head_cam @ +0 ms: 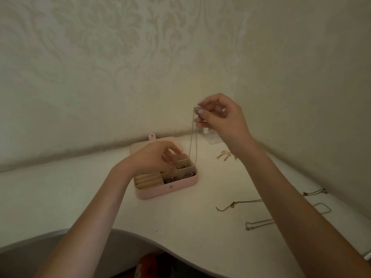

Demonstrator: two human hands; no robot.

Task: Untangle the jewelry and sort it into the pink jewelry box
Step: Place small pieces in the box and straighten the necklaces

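Head view: right hand [218, 115] pinches a chain [193, 137] hanging vertically below its fingertips, lower end over the pink jewelry box [166, 190]. Left hand [158, 157], nearer the box, hovers loosely curled above its compartments, apparently holding nothing.

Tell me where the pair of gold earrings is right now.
The gold earrings lie on the white table, right of the pink jewelry box, just beneath the raised right hand.

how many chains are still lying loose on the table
3, all on the table right of the pink jewelry box: a clasp chain, a looped chain, and a short chain. The right forearm may hide more.
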